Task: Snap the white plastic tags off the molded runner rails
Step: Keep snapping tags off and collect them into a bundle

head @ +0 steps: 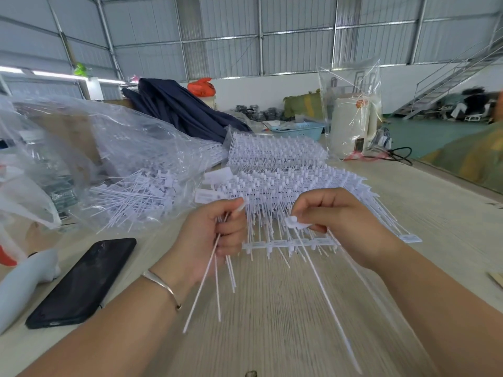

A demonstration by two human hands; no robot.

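Observation:
A pile of white molded runner rails (275, 180) with tags attached lies on the wooden table (272, 308) in front of me. My left hand (215, 235) grips a bundle of several loose white tags (217, 281), their long stems hanging down toward me. My right hand (343, 221) pinches the head of one white tag (295, 223) just above the nearest rail (288, 244); its thin stem trails toward the table's near edge.
A clear plastic bag (114, 164) holding loose tags lies at the left. A black phone (84, 281) and a pale grey object (24, 281) rest at near left. Behind the pile are dark cloth (179, 107), a blue basket (302, 130) and a bagged white appliance (353, 123).

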